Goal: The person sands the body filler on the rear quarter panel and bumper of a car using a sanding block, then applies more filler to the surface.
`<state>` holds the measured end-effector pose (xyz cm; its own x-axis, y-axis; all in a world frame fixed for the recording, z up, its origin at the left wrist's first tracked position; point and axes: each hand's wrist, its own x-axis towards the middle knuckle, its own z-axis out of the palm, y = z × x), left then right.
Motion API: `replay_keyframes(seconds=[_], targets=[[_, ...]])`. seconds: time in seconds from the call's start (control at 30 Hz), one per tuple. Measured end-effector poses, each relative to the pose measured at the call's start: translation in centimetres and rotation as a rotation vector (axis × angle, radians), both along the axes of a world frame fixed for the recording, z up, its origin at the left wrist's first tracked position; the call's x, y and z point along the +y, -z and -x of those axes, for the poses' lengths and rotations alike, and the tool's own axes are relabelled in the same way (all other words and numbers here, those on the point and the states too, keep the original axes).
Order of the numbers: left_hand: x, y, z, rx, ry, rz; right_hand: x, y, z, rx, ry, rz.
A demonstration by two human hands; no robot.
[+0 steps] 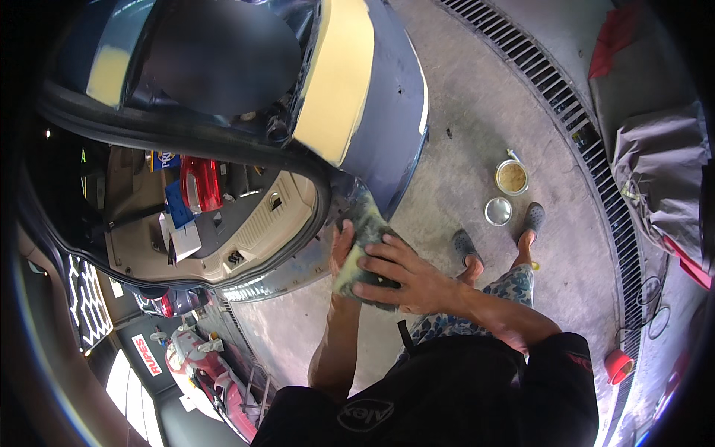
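Note:
My right hand (405, 274) lies with spread fingers over a dark pad or block (382, 279), most of it hidden beneath the palm. Under it is a narrow corner of car body panel (360, 223), streaked with pale yellow filler and dark bare patches. My left hand (341, 248) touches the inner edge of that corner, beside the rear opening; whether it grips anything is hidden. Above the hands, a broad band of smooth yellow filler (335, 84) runs along the grey-blue rear quarter panel (388, 112).
Inside the car's cargo area lies a red tail lamp (201, 184) by a blue box (177, 204). On the concrete floor stand an opened tin of filler (511, 177) and a round lid (498, 211). A drain grate (550, 84) curves past a red cup (619, 367).

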<state>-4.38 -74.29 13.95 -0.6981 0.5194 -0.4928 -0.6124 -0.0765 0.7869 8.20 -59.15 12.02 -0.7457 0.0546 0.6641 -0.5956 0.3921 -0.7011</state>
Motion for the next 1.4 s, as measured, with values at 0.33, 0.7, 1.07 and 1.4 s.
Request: replay_keyframes(seconds=[0.33,0.7,1.07,1.4], targets=[[3.7,-4.2,-4.9,-0.070,-0.223,0.100,13.5,7.7,-3.5,-0.266,-0.166,-0.370],[6.7,-3.9,-10.5,-0.106,-0.458,0.298,26.4,2.0,17.1,-0.101,0.373,0.500],[6.3,-1.8,-12.6,-0.084,-0.499,0.353,29.9,1.4,24.8,0.084,0.392,0.343],[4.6,-1.7,-12.1,-0.098,-0.514,0.331,29.2,2.5,23.8,0.096,0.406,0.227]])
